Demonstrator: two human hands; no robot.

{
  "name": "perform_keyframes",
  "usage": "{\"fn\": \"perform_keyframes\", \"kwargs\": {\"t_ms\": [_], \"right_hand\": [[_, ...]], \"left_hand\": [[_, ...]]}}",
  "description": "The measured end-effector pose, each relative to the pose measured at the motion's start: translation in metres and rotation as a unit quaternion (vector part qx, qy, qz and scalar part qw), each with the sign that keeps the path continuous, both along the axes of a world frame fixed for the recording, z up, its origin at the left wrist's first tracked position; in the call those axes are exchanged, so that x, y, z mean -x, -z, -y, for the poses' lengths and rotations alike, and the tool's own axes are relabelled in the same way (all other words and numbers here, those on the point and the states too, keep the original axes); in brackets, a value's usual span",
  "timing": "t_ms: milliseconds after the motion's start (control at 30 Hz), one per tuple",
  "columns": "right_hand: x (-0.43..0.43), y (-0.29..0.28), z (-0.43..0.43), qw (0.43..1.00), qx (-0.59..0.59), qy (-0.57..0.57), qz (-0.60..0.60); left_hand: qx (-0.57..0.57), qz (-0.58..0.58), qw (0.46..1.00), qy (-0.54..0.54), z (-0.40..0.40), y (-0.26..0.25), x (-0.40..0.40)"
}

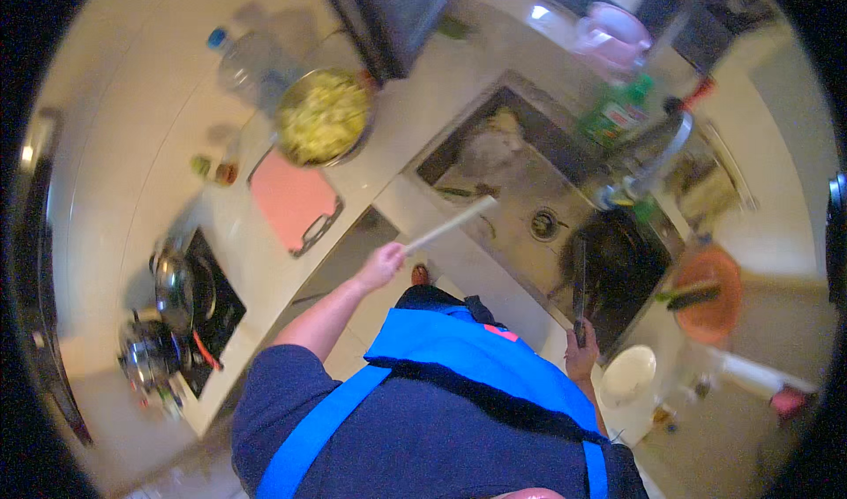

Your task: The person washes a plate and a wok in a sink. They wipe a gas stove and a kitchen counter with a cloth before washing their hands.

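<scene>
My left hand (382, 267) grips one end of a long pale stick-like thing (450, 226), too blurred to name more closely. Its far end reaches over the near edge of the sink (513, 201). At the sink's right-hand end, my right hand (582, 352) is closed around the dark handle of a long, thin tool (581, 280), apparently a knife. Behind that tool, a large dark round thing (625, 267), possibly a wok, occupies the right part of the sink. A pale crumpled thing (496, 135) lies in the sink's far left corner, beyond the drain (545, 224).
Left of the sink are a pink cutting board (294, 198), a metal bowl of chopped yellow-green food (324, 118) and a plastic bottle (248, 65). Pots (175, 287) stand by the cooktop (215, 307). A faucet (671, 145), green bottle (615, 112), orange basin (711, 267) and white bowl (628, 374) surround the sink.
</scene>
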State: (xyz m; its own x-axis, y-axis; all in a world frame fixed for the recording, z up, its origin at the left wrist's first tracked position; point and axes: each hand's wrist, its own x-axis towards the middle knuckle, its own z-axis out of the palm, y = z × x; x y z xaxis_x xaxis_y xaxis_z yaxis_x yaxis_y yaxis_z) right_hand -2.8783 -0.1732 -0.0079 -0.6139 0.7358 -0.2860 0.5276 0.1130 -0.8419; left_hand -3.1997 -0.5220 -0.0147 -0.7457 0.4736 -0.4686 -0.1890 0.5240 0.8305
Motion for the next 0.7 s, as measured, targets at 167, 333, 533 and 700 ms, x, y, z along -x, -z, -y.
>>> {"fn": "perform_keyframes", "kwargs": {"t_ms": [167, 333, 533, 700], "right_hand": [[0.087, -0.032, 0.041, 0.983, 0.06, -0.167, 0.04], [0.195, -0.02, 0.11, 0.93, -0.094, -0.351, -0.05], [0.352, -0.047, 0.257, 0.849, -0.207, -0.484, 0.041], [0.442, -0.036, 0.351, 0.719, -0.287, -0.631, 0.042]], "left_hand": [[0.063, 0.014, 0.962, -0.265, 0.181, 0.0, -0.009], [0.134, -0.069, 0.94, -0.308, 0.295, 0.016, 0.003], [0.207, -0.146, 0.94, -0.227, 0.368, 0.03, 0.032], [0.298, -0.27, 0.892, -0.206, 0.394, 0.048, 0.046]]}}
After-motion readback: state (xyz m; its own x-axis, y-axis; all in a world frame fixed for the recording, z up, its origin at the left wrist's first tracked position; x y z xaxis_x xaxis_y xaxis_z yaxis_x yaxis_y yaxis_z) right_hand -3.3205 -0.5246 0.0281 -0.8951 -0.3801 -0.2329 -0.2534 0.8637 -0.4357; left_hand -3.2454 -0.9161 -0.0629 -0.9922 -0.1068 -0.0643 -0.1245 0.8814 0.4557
